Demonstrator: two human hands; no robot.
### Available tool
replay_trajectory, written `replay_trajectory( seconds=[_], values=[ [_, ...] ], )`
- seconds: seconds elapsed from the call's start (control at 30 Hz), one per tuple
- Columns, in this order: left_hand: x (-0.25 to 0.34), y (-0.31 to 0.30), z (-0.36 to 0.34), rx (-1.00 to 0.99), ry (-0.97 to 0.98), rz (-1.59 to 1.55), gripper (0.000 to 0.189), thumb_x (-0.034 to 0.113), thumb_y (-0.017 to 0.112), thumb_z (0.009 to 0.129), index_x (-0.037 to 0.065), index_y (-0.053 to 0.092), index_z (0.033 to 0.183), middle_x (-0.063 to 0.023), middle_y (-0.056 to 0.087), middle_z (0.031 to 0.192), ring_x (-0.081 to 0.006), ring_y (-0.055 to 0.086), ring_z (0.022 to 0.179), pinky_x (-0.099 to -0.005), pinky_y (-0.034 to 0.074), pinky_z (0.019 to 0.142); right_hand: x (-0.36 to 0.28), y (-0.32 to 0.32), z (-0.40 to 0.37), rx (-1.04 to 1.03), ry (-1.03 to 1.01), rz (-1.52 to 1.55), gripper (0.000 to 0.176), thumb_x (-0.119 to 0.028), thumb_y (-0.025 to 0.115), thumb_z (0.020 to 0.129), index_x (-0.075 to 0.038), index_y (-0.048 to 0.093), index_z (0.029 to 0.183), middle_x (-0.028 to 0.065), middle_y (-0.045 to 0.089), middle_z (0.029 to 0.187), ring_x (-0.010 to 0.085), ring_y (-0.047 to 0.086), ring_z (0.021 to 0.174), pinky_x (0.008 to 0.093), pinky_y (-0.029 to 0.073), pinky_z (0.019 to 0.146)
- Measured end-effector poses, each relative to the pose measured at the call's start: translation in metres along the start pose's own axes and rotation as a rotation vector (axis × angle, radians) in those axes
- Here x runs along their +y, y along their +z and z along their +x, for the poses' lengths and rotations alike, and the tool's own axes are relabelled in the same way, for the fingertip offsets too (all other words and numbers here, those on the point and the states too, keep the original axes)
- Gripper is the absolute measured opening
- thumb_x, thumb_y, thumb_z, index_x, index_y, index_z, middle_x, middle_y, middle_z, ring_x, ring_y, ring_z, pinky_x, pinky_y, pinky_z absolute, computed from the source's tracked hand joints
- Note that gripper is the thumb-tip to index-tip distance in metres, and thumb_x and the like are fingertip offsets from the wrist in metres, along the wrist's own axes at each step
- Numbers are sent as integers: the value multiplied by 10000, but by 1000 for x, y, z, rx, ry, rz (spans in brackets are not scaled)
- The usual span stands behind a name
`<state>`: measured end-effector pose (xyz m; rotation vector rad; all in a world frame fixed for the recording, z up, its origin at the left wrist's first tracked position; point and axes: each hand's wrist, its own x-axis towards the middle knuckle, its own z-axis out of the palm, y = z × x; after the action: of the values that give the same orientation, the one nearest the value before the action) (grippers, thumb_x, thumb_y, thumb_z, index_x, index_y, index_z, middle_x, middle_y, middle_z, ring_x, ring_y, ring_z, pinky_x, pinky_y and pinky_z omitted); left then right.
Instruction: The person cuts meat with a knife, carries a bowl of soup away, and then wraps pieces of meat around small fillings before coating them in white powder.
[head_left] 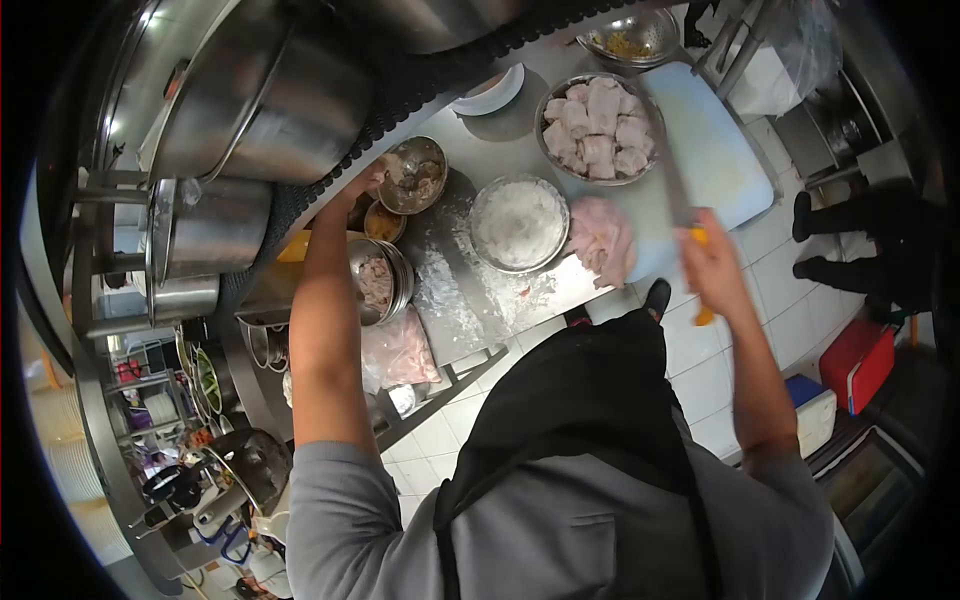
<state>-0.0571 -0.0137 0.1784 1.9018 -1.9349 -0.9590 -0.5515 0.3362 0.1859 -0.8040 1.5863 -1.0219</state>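
Observation:
My right hand [712, 265] is closed around the yellow handle of a knife [676, 190], its blade blurred over the left part of a pale cutting board [725, 150]. Flat pink raw meat [602, 238] lies at the board's left edge. My left hand [372, 178] is at the left rim of a metal bowl [418, 172] with a wet, brownish mix inside; its fingers are small and partly hidden. Between my hands stands a bowl of white powder [518, 222]. Behind the raw meat is a metal bowl of pale cut meat pieces [598, 130].
Stacked bowls with chopped meat [376, 282] and a plastic bag of meat [398, 350] are by my left forearm. A shelf with large pots [255, 100] overhangs the left side. A colander [640, 38] sits at the back. Another person's legs [850, 240] are at right.

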Motion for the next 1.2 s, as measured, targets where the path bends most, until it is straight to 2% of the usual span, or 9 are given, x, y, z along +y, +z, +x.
replay_trajectory(
  seconds=[0.07, 0.13, 0.17, 0.27, 0.4, 0.53, 0.73, 0.97, 1.2],
  values=[
    [25, -6, -12, -75, -84, -102, 226, 202, 670, 852, 17, 656, 981, -38, 634, 831, -150, 614, 729, -277, 524, 685, 0, 66, 16, -270, 96, 304, 312, -255, 562, 983, -88, 465, 1228, -10, 494, 687, 71, 452, 481, 241, 387, 393],
    [36, -12, -16, -113, -83, -112, 200, 203, 667, 858, 31, 639, 956, -33, 615, 811, -128, 594, 711, -261, 505, 660, -10, 123, 32, -518, 86, 318, 280, -251, 565, 976, -81, 460, 1173, 19, 508, 697, 102, 466, 476, 261, 401, 389],
    [14, -13, 1, -2, 21, 11, 197, 205, 662, 863, 34, 631, 956, -30, 607, 804, -116, 580, 703, -253, 488, 643, -22, 145, 32, -595, 207, 409, 291, -274, 576, 965, -71, 456, 1134, 49, 524, 719, 126, 479, 482, 281, 414, 389],
    [-49, -15, 55, 230, 213, 204, 188, 199, 652, 873, 38, 615, 963, -22, 587, 786, -88, 536, 677, -236, 439, 604, 1, 200, 43, -741, 485, 612, 242, -277, 580, 949, -70, 487, 1034, 63, 529, 745, 160, 507, 543, 336, 451, 445],
    [-41, -8, 51, 252, 107, 4, 169, 155, 648, 874, 28, 614, 980, -7, 571, 783, -74, 502, 668, -235, 415, 615, 18, 247, 50, -869, 809, 846, 159, -237, 599, 925, -101, 518, 943, 47, 508, 729, 176, 493, 557, 341, 429, 463],
    [48, -6, -22, 6, -13, -159, 161, 115, 655, 864, 21, 614, 988, 2, 573, 799, -74, 506, 677, -238, 420, 628, -11, 267, 52, -894, 710, 824, 126, -186, 627, 888, -127, 516, 875, 17, 480, 699, 139, 457, 514, 293, 379, 440],
    [64, -4, -41, -39, 57, -165, 177, 114, 655, 862, 19, 619, 1007, -4, 596, 842, -96, 535, 723, -238, 429, 656, -29, 306, 76, -1027, 601, 1005, 221, -88, 632, 820, -97, 458, 684, -3, 426, 614, 95, 439, 476, 235, 351, 406],
    [75, 4, -65, 10, 87, -158, 210, 99, 649, 859, 6, 609, 1043, -19, 617, 904, -106, 543, 781, -248, 441, 713, -55, 312, 93, -998, 557, 1076, 168, -101, 580, 811, -81, 471, 686, 33, 451, 559, 125, 443, 435, 262, 416, 397],
    [47, 2, -54, 25, 223, -115, 233, 60, 639, 874, -8, 615, 1096, -20, 630, 888, -102, 556, 775, -238, 447, 716, -58, 312, 91, -984, 552, 1011, 161, -68, 577, 788, -89, 456, 684, 24, 439, 602, 118, 433, 448, 253, 387, 393]
  ],
)
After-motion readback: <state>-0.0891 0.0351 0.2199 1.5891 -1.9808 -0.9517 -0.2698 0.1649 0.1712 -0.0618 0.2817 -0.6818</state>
